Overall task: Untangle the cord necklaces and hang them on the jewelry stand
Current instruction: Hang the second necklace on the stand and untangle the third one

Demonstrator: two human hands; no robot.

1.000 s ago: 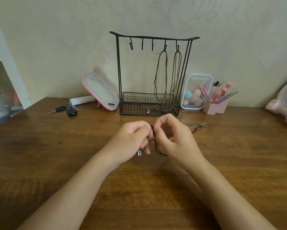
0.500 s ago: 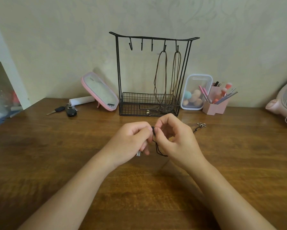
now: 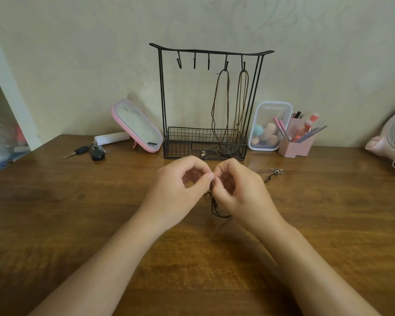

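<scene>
Tabletop point(image 3: 55, 213): wood; jewelry stand point(image 3: 211, 51) at the far edge.
Hands: our left hand point(image 3: 180, 190) and right hand point(image 3: 242, 192) pinch the dark cord point(image 3: 214, 208).
Handling: likely light, limp, snag-prone; we'd grip beside the tangle.

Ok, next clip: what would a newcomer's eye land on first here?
At the middle of the table, the left hand and right hand pinch a dark cord between them. Behind them stands the black jewelry stand, with two brown necklaces already hanging from its right-hand hooks.
</scene>
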